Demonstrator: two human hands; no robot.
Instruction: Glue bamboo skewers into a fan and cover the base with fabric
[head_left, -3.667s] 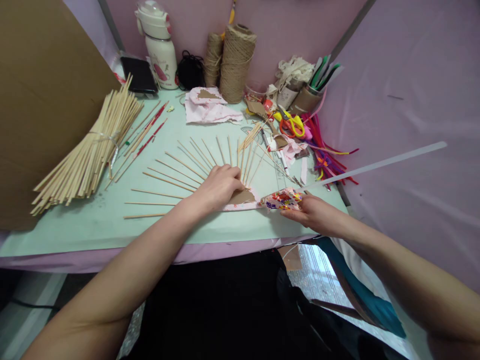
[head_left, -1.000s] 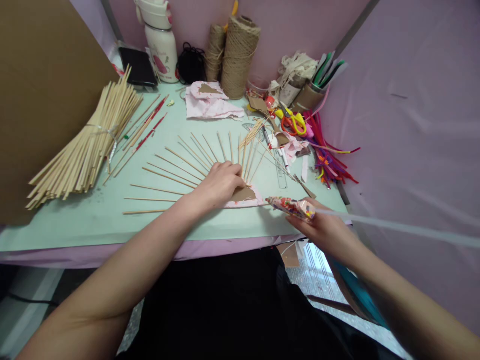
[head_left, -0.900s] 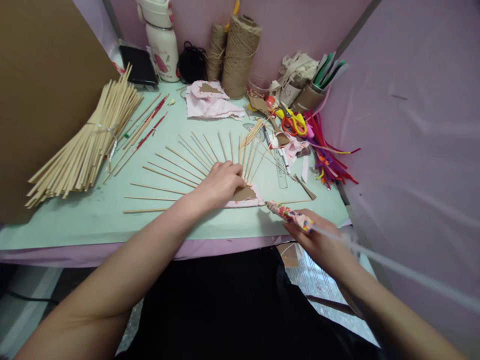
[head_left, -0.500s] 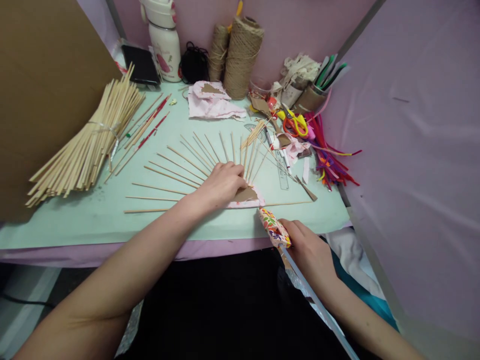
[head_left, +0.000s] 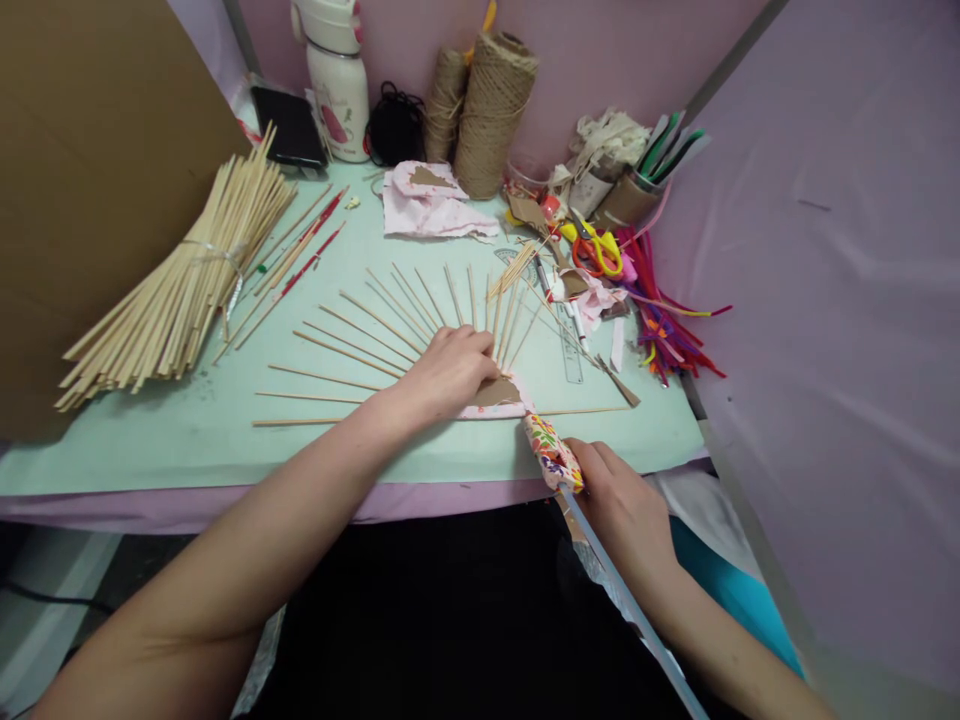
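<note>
My left hand [head_left: 456, 370] bears down on the base of a half-round fan of thin wooden sticks [head_left: 360, 349], its fingers curled and closed there; the fingertips are partly hidden. The base is a cardboard piece [head_left: 498, 391] edged with pink patterned cloth, lying near the table's front edge. In my right hand [head_left: 616, 490] is a glue gun [head_left: 551, 452] wrapped in flowered material, its tip at the right corner of the base. A long, pale glue stick [head_left: 626, 595] runs from its rear toward me.
A tied bundle of sticks [head_left: 180, 285] lies at left beside a cardboard panel [head_left: 105, 150]. Twine rolls [head_left: 495, 115] and a white bottle [head_left: 339, 105] stand at the back. Scissors [head_left: 600, 250], a ruler [head_left: 570, 345] and pipe cleaners [head_left: 664, 310] lie at right.
The whole view has shifted slightly, so the things appear a little farther right. Both hands keep their holds, with the glue gun still at the base's right corner.
</note>
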